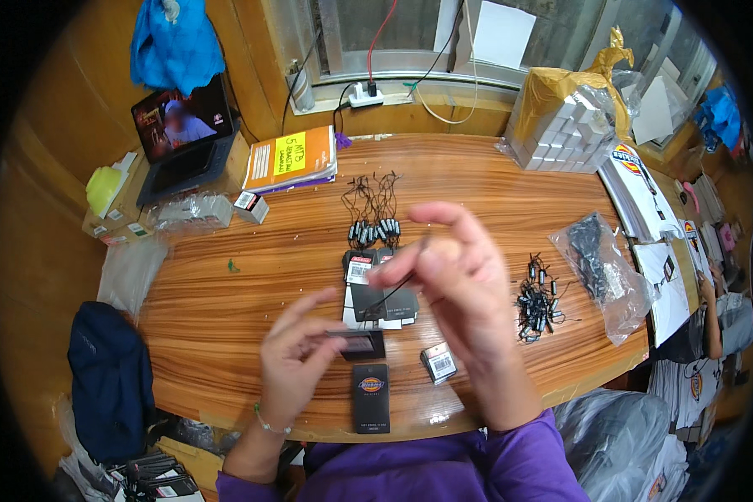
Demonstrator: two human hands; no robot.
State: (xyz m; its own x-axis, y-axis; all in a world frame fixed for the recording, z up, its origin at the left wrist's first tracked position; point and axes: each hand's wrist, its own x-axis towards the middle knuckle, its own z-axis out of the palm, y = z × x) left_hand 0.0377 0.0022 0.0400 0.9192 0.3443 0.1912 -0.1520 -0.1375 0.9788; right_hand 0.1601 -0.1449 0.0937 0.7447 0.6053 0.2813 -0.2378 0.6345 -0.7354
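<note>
My left hand [297, 356] holds a black hang tag [365, 344] between thumb and fingers, just above the table. Raised over the table's middle, my right hand [460, 280] pinches a thin black string [396, 294], which slants down toward that tag. Nearest me lies a stack of black hang tags [371, 400], with a small stack of white barcode tags [439, 363] to its right. Behind my hands are strung tags [385, 303], partly covered, their black strings [372, 201] fanned away from me. Further right sits a loose pile of black tag strings [540, 303].
The wooden table [251, 335] carries a clear plastic bag of black strings [602, 268] at right. Behind it stand white boxes in plastic [560, 134]. A laptop [184, 134] and orange notebooks [291, 163] are at back left. A dark blue bag [109, 376] sits left.
</note>
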